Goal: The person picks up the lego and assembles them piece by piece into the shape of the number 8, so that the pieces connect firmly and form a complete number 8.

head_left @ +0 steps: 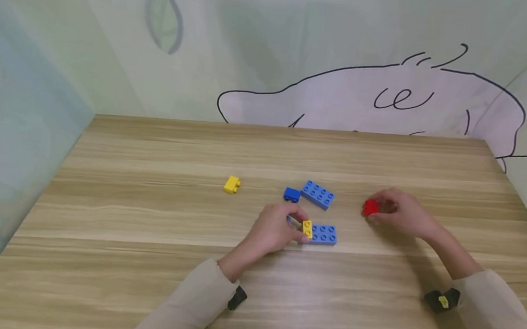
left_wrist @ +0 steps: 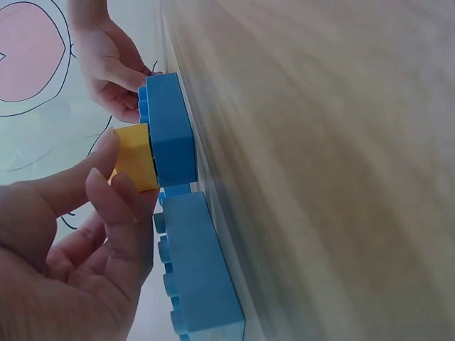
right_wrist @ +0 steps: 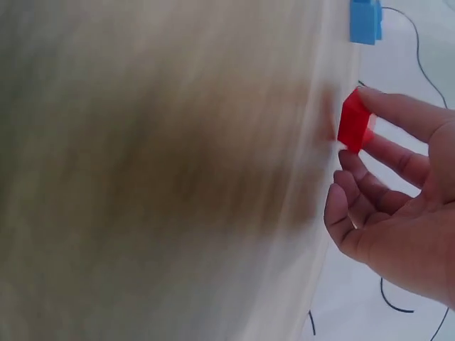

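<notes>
My left hand (head_left: 273, 230) pinches a small yellow brick (head_left: 307, 229) that sits on the left end of a light blue brick (head_left: 325, 234). In the left wrist view, thumb and finger hold the yellow brick (left_wrist: 136, 158) against the studded side of the blue brick (left_wrist: 171, 131). Over to the right, my right hand (head_left: 402, 213) grips a red brick (head_left: 371, 208) between thumb and finger. The right wrist view shows the red brick (right_wrist: 354, 121) at the fingertips, the other fingers loosely bent below it.
Behind the left hand lie a dark blue brick (head_left: 291, 194) and another light blue brick (head_left: 318, 194), side by side. A second yellow brick (head_left: 232, 184) is farther left on the wooden table (head_left: 140, 279). Part of a blue piece shows beside the left hand's fingers.
</notes>
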{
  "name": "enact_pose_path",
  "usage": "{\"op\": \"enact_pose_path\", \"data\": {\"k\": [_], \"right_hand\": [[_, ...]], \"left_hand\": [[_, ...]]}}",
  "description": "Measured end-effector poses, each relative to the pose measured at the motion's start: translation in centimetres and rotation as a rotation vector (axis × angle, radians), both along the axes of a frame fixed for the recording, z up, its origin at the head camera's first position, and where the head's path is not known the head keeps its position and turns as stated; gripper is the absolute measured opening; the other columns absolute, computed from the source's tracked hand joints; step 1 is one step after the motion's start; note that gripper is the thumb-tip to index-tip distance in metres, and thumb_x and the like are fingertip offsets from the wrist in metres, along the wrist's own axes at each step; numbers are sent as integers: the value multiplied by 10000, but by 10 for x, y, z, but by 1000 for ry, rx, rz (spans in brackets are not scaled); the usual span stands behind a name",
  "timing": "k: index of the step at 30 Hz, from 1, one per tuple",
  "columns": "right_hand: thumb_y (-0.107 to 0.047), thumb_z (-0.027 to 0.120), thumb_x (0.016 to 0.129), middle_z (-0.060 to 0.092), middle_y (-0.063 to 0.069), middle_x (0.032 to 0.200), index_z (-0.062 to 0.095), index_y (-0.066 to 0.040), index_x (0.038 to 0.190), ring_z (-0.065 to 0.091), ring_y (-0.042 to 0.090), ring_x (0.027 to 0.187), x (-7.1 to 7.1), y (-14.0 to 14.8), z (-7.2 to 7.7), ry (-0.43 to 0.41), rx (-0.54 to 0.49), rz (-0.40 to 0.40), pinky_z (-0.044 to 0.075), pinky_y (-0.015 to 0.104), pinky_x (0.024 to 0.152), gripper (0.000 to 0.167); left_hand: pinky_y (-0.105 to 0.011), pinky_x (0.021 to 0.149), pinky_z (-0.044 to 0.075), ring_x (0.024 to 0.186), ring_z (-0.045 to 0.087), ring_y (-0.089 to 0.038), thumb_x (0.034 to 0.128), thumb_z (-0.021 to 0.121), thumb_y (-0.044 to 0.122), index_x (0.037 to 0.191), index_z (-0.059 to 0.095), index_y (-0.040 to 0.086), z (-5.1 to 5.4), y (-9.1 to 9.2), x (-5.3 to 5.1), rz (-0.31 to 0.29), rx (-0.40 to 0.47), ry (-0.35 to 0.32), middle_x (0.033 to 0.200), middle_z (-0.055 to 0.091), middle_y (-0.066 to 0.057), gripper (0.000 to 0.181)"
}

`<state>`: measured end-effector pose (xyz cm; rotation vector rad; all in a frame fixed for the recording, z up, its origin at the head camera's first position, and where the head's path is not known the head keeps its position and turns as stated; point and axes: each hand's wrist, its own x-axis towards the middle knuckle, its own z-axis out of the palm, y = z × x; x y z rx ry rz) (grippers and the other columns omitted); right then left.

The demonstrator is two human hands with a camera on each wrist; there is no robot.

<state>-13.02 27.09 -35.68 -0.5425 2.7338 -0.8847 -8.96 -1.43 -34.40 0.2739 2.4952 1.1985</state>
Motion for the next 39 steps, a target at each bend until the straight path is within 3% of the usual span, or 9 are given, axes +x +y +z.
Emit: {"op": "enact_pose_path", "data": {"k": [3, 10, 17, 21, 39], "right_hand": [[-29, 694, 773, 605, 81, 971, 607, 8, 1083, 528, 211, 840, 5, -5, 5, 6, -18, 14, 480, 325, 712, 324], [-58, 715, 771, 611, 1, 994, 617, -60, 1081, 531, 175, 872, 21, -32, 12, 15, -119, 151, 501, 320, 746, 325], [-155, 723, 787, 610, -34, 999, 613, -90, 1089, 526, 160, 896, 35, -52, 1, -43, -157, 155, 488, 322, 780, 327], [-122, 717, 787, 612, -18, 1015, 605, -79, 1094, 531, 176, 906, 39, -56, -2, -52, -185, 144, 489, 353, 789, 330], [-57, 715, 773, 624, 10, 1015, 609, -61, 1070, 584, 180, 910, 40, -58, -1, -26, -205, 181, 511, 338, 787, 315]], "left_hand": [[-244, 639, 445, 676, 533, -115, 689, 791, 109, 975, 665, 131, 0, 0, 0, 2, 0, -2, 940, 647, 18, 313], [-251, 640, 446, 674, 535, -120, 689, 793, 112, 972, 665, 133, 0, 0, 0, 4, -4, -8, 939, 649, 18, 311], [-265, 679, 450, 716, 539, -117, 697, 791, 122, 964, 667, 143, 0, 0, -1, -5, -8, -12, 940, 650, 26, 295], [-266, 683, 454, 725, 544, -115, 697, 791, 124, 972, 665, 143, 0, 1, -1, -4, -12, -18, 944, 651, 26, 303], [-288, 715, 460, 779, 562, -129, 692, 792, 117, 981, 665, 137, 0, 1, -2, -6, -13, -13, 950, 654, 15, 317]]}}
